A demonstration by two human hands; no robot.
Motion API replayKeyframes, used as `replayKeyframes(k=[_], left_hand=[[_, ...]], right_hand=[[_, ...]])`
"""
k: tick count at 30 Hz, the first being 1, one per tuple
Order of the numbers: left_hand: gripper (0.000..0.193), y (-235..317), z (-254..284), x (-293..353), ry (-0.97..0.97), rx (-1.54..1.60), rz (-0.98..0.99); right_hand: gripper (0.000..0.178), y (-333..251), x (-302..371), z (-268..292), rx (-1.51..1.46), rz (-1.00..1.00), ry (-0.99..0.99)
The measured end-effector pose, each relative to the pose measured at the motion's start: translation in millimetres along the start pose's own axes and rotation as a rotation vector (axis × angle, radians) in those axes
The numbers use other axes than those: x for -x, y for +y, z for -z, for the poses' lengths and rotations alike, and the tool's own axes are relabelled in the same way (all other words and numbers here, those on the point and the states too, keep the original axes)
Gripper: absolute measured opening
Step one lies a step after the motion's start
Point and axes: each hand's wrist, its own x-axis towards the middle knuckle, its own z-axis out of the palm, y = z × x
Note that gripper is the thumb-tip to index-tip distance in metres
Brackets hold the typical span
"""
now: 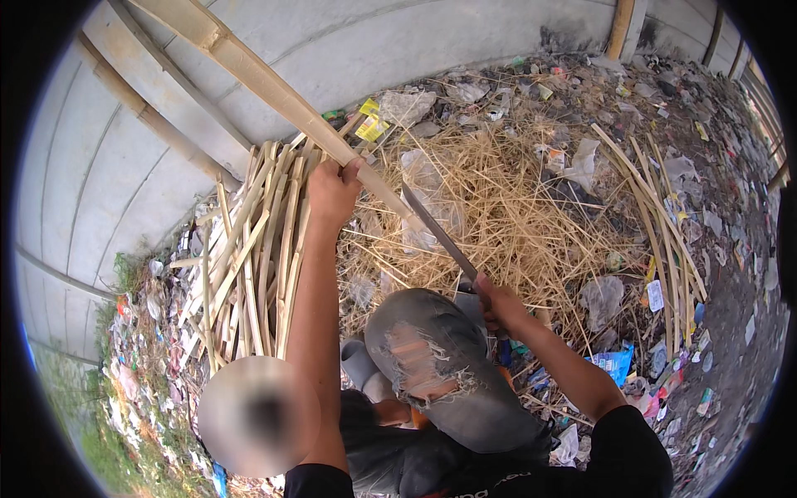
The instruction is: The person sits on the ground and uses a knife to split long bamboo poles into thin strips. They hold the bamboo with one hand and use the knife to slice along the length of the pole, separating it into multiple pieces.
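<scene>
My left hand (334,192) is closed around a long split bamboo strip (274,91), which slants from the upper left down toward the middle. In my right hand (501,305) is the handle of a machete (444,239), its dark blade pointing up and left. The blade's upper part lies beside the strip's lower end; whether they touch I cannot tell. Below the strip is my bent knee in torn grey trousers (415,357). Thin straw-coloured bamboo shavings (515,207) lie heaped on the ground in front of me.
A pile of split bamboo strips (257,241) lies at the left, and a smaller bundle (664,241) at the right. Plastic litter covers the ground, with a blue wrapper (613,363) near my right forearm. A grey panel wall (398,41) with bamboo poles (154,116) stands behind.
</scene>
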Motion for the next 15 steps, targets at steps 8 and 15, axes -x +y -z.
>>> replayKeyframes(k=[8,15], left_hand=[[0.023,-0.1,0.9,-9.8,-0.089,-0.220,-0.007],[0.025,13.3,7.8,-2.7,-0.068,-0.098,0.007]], right_hand=[[0.064,11.8,1.9,-20.5,-0.131,0.342,0.086],[0.063,-7.5,15.9,-2.0,-0.211,0.086,0.102]])
